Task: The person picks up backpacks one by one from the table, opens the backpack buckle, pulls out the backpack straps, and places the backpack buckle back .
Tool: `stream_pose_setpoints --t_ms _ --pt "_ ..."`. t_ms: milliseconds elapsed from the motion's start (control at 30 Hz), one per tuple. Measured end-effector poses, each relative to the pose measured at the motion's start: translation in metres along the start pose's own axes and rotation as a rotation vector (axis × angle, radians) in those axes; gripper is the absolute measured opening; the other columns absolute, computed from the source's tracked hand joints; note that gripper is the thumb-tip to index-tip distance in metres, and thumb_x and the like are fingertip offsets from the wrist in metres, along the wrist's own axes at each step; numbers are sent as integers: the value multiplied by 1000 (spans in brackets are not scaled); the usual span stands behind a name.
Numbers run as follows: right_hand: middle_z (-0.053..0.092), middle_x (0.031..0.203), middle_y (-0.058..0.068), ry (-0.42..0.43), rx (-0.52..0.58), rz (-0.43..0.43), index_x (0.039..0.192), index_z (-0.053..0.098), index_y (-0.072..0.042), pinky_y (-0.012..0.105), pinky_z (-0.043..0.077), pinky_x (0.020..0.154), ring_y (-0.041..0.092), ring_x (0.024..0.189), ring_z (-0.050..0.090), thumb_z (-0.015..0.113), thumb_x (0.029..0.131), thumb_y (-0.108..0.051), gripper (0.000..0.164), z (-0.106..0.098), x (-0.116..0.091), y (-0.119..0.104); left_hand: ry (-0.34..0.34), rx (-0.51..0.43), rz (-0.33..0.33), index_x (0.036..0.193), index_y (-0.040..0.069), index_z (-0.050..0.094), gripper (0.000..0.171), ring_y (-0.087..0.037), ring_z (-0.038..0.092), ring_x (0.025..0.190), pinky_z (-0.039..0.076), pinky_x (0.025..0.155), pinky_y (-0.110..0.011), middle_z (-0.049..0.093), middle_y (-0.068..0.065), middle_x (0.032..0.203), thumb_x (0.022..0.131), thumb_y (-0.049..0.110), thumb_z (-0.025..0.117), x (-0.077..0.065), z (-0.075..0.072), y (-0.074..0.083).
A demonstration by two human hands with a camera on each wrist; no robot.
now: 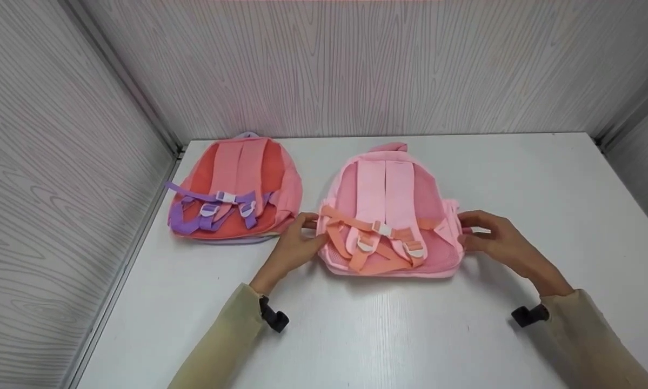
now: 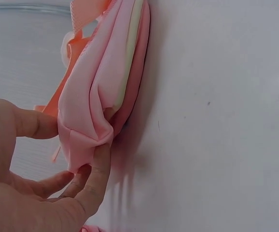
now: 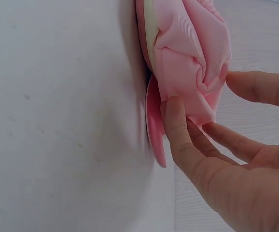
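Pink fabric backpack (image 1: 386, 200), located at the middle of the table (image 1: 534, 183), back panel facing up, top loop (image 1: 391, 147) pointing toward the rear wall (image 1: 324, 70). Its lower edge faces the person. Whether that edge is slightly raised cannot be determined.

Hands: both engaged, one on each lower side of the same backpack. Left hand (image 1: 299, 246) pinches the side fabric, thumb on the strap side and fingers curled against the side pocket. Right hand (image 1: 494, 235) holds the opposite side in the same way; the right wrist view shows bunched cloth between thumb and fingers, with a darker pink flap (image 3: 155, 116) hanging just beside the fingertips. Gripping at two matched points probably keeps the soft body square and stops it from twisting; in this inspector's judgement, a single-sided hold would let it sag.

Orange straps (image 1: 351, 220) lie across the lower back panel, joined by a white buckle (image 1: 384, 229), presumably fastened to prevent loose ends from trailing.

Red backpack (image 1: 248, 183) lies to the left, near but apart, also back up, its purple straps (image 1: 179, 222) likewise buckled. The two bags stand roughly side by side, which suggests deliberate alignment.
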State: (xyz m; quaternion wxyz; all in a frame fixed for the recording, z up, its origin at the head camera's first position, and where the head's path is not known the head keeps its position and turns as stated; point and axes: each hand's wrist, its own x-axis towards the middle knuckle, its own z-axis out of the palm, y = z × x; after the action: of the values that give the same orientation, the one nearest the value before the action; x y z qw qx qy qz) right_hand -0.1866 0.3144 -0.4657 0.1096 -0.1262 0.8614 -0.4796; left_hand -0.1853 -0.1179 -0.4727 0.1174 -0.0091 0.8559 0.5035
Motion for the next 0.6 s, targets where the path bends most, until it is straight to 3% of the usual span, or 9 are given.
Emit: stream_pose_setpoints --t_ms 267,400,500,600 --pt "58 151 18 11 -35 61 153 55 -8 9 44 99 37 136 57 72 104 -28 56 -6 -5 -7 -8 55 32 155 14 49 61 -26 67 117 62 93 -40 56 -10 150 101 30 73 -4 -4 3" --pt "57 150 21 33 -51 83 156 49 -4 9 47 94 43 135 59 69 105 -30 61 -10 -6 -15 0 46 55 156 15 51 63 -28 66 125 62 96 -43 56 -9 153 99 29 75 -7 -10 7" --pt "58 148 21 55 -45 70 154 50 -2 10 50 91 39 131 62 69 105 -29 60 -12 -6 -20 23 48 113 155 13 52 62 -30 64 132 58 103 -48 56 -8 154 99 27 74 -10 -15 9" --pt "61 146 20 85 -45 35 151 53 -1 12 52 89 23 123 65 70 105 -27 56 -13 -6 -24 46 63 171 154 11 54 60 -32 60 136 53 111 -51 57 -9 155 99 25 74 -13 -20 14"
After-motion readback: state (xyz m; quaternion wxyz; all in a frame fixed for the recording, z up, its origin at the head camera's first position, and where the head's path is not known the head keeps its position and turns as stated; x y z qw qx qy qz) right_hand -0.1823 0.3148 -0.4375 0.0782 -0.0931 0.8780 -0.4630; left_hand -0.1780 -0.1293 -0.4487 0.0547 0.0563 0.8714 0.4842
